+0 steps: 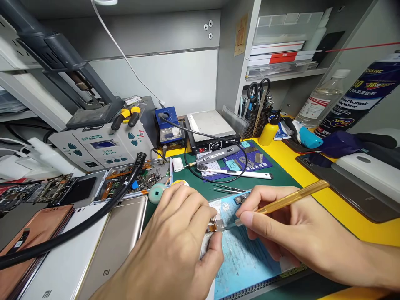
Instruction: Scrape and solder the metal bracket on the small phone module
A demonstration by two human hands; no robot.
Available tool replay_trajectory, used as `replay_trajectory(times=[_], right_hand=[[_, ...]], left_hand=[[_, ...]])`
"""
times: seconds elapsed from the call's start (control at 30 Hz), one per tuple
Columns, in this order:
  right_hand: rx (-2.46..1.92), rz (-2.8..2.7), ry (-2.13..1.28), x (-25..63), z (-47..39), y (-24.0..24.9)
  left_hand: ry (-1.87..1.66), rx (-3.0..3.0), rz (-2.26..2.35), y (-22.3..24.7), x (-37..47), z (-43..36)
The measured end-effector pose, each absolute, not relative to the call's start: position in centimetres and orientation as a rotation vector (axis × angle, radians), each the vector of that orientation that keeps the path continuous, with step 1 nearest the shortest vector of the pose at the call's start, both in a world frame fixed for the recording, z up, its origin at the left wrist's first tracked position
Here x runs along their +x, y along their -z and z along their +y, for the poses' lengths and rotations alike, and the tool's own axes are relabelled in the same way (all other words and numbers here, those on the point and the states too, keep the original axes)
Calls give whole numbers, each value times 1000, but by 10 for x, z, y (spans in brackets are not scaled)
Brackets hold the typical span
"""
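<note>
Small metal-faced part with orange flex, center of frame, above the blue mat. It should handle as light and fragile, its flex easily creased; hold by the rigid edges. Left hand apparently pinches it; right hand grips a gold-handled tool.

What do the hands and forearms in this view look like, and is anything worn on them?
Both the left hand and the right hand are bare: five-fingered human hands without gloves. No ring, watch or bracelet shows on what is visible, and no sleeve on the visible right forearm.
</note>
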State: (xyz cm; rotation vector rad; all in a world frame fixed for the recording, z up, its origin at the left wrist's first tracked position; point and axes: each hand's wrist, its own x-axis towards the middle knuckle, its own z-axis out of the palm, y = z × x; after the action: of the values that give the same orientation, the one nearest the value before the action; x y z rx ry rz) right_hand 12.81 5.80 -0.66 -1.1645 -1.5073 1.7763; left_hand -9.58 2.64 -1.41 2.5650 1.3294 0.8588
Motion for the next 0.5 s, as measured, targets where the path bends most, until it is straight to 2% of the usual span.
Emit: replay_trajectory(times=[0.5], right_hand=[[-1123,-1630,-1716,130,54,7]], left_hand=[[-876,2591,1316,15,-98,27]])
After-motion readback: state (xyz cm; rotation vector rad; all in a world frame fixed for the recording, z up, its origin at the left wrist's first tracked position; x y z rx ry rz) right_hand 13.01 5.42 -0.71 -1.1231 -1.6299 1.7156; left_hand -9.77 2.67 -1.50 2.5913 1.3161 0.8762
